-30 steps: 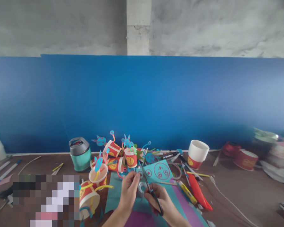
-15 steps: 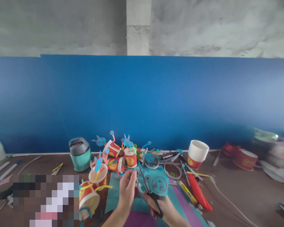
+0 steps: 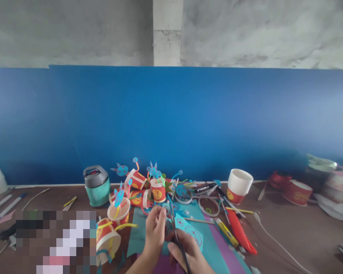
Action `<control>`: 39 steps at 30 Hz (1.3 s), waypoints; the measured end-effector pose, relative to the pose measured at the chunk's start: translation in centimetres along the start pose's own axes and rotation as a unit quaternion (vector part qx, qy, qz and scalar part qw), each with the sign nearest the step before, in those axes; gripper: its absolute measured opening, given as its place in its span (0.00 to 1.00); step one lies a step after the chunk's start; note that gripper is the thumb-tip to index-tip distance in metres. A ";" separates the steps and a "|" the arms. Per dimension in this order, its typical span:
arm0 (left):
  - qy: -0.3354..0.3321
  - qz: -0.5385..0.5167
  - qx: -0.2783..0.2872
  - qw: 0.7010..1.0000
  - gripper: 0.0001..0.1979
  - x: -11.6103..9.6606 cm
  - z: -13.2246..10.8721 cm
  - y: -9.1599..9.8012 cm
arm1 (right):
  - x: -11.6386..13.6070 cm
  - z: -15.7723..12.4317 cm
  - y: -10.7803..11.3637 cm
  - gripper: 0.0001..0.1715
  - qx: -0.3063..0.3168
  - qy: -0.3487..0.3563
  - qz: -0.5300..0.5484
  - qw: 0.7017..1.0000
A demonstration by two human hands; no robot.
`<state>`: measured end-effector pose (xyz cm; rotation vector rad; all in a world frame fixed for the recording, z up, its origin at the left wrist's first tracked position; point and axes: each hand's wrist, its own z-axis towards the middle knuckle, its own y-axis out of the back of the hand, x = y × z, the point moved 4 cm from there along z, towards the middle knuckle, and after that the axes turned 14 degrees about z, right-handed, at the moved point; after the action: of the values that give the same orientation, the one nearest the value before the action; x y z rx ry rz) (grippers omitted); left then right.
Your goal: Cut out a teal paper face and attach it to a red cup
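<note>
At the near middle of the worktop (image 3: 303,228), one end of a blue sheet (image 3: 188,225) was pinched between thumb and fingers of the left hand (image 3: 155,228); the right hand (image 3: 185,247) was closed round the scissors (image 3: 176,236). Whether the blades were biting paper could not be told. A drawn face (image 3: 194,234) on the sheet appeared uncut. Beyond, several red cups (image 3: 158,191) already bore blue cut-outs (image 3: 119,198); a white cup (image 3: 240,182) bore none.

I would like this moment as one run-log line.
left hand: pinches blue paper with drawings | right hand: holds scissors | nearby: yellow cutter, white-and-red cup, upright
</note>
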<state>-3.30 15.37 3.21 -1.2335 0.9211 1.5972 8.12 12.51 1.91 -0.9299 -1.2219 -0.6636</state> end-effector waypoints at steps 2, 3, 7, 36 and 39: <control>-0.005 -0.004 -0.001 1.000 0.21 -0.1 -0.2 0.0 | -0.2 -0.1 -0.1 0.26 -0.008 -0.010 0.009 1.000; -0.009 -0.002 -0.002 1.000 0.20 -0.1 -0.2 0.0 | -0.4 0.0 -0.1 0.27 -0.013 -0.019 0.018 1.000; -0.028 0.019 0.000 0.999 0.20 -0.1 -0.3 -0.2 | -0.8 0.2 0.2 0.28 -0.038 -0.014 0.027 0.999; -0.027 0.027 0.059 0.998 0.18 -0.6 -1.0 -1.1 | -0.7 0.4 0.9 0.25 -0.064 0.022 0.038 0.997; -0.029 0.029 0.054 0.998 0.18 -0.6 -0.9 -1.0 | -0.6 0.4 0.9 0.25 -0.074 0.022 0.045 0.996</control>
<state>-2.01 14.78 3.58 -1.0886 1.0001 1.5982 8.54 13.21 1.16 -1.0810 -1.0972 -0.7060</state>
